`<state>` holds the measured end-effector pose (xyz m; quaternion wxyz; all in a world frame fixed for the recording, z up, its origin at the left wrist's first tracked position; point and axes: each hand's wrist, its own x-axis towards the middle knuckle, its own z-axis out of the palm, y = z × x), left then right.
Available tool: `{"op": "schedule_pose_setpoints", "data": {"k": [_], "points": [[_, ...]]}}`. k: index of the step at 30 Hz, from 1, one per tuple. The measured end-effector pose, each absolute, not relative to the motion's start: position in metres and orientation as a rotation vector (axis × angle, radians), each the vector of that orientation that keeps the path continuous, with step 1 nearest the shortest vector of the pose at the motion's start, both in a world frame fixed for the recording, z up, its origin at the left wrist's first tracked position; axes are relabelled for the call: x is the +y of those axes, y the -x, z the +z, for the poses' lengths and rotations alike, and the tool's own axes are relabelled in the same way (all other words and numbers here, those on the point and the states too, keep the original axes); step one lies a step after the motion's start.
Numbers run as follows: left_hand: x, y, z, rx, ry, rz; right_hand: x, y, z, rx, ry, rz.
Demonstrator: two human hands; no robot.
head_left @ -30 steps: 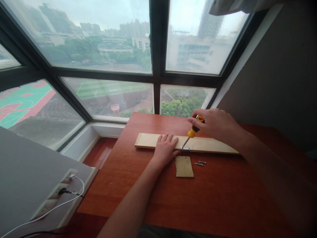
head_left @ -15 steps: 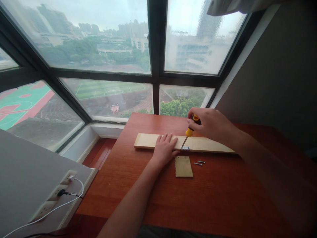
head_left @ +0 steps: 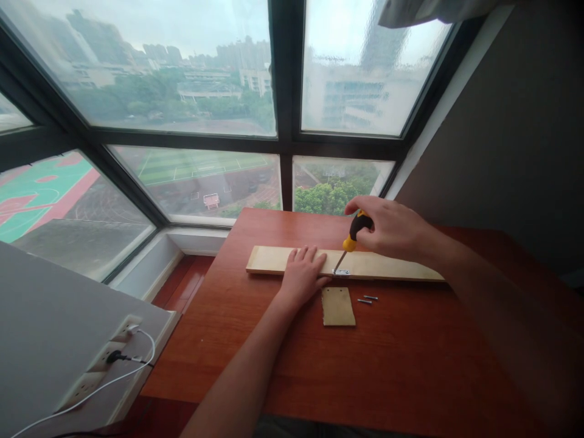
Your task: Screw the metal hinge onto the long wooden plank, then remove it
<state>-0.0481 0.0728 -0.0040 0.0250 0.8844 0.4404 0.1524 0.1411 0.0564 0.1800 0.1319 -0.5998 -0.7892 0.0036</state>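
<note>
A long pale wooden board [head_left: 267, 258] lies across the table, and my left hand [head_left: 305, 275] rests flat on it with fingers spread. My right hand [head_left: 387, 226] grips a yellow and black screwdriver [head_left: 350, 242], tilted, its thumb and fingers around the handle. The tip meets the left end of a small metal hinge [head_left: 342, 272] at the board's near edge; any screw under it is too small to make out. Just in front lies a small thin wooden piece [head_left: 338, 306] with two holes near its far edge. Two screws [head_left: 367, 299] lie beside it on the right.
The reddish-brown table [head_left: 392, 359] stands against large windows [head_left: 191, 176] with dark frames. At the lower left, a low wall carries sockets [head_left: 106, 355] with a white cable [head_left: 152, 347] plugged in. A dark wall [head_left: 511, 134] rises on the right.
My right hand's fingers have shifted on the screwdriver's handle, loosening and showing more of it. The tip stays at the hinge. My left hand and the board have not visibly moved.
</note>
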Motion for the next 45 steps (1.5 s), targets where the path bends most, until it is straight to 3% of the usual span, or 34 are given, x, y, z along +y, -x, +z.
{"op": "schedule_pose_setpoints", "data": {"k": [7,13,19,26,31,38,45], "points": [[0.073,0.048,-0.003,1.352,-2.759,0.477,0.055,-0.135,0.18,-2.207,1.939,-0.24],[0.073,0.048,-0.005,1.364,-2.766,0.465,0.052,-0.138,0.187,-2.364,1.657,0.125],[0.073,0.049,-0.005,1.368,-2.77,0.46,0.054,-0.135,0.187,-2.306,1.816,-0.073],[0.072,0.049,-0.005,1.362,-2.764,0.473,0.055,-0.144,0.189,-2.478,1.571,0.182],[0.072,0.048,-0.004,1.366,-2.762,0.468,0.06,-0.141,0.186,-2.37,1.751,-0.065],[0.072,0.049,-0.004,1.364,-2.773,0.465,0.062,-0.146,0.185,-2.419,1.55,0.166],[0.072,0.049,-0.003,1.364,-2.775,0.453,0.066,-0.145,0.181,-2.288,1.73,-0.038]]}}
